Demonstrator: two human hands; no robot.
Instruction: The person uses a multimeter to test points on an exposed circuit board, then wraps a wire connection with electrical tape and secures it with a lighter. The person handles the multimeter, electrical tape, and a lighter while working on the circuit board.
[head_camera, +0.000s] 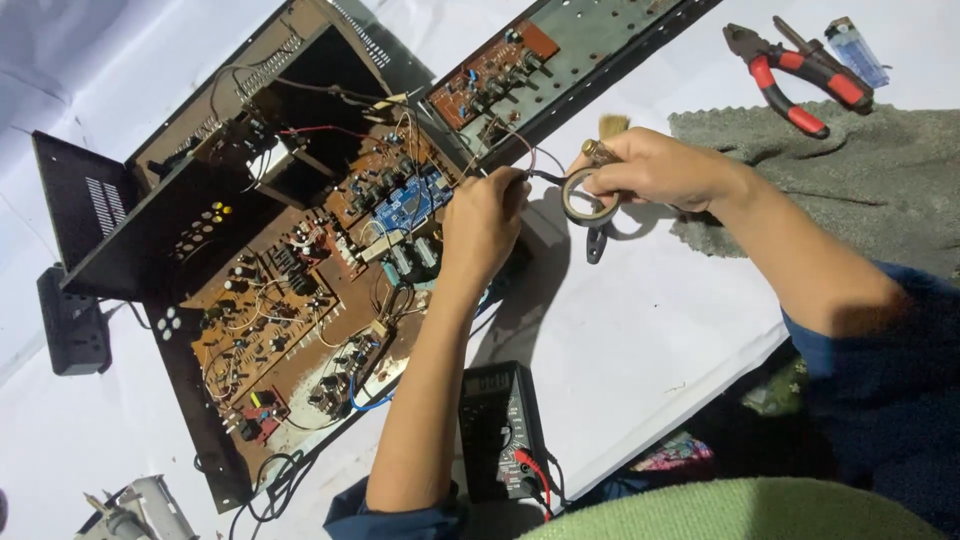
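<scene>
Seen from above, a person works over an opened amplifier (290, 260) lying on a white sheet (650, 330). The right hand (655, 170) grips a roll of tape (588, 195) (a thin ring, dark on its outer face), holding it just above the sheet, to the right of the amplifier's circuit boards. The left hand (485, 220) is pinched closed on the loose end of the tape, a short dark strip stretched between the two hands; the roll sits just beside this hand, to its right. A small brush (612, 126) pokes out behind the right hand. Below the left forearm lies a black meter (500, 430) with red and black leads. Red-handled pliers (795, 75) and a blue lighter (855, 50) lie near a grey cloth (850, 170) at top right.
</scene>
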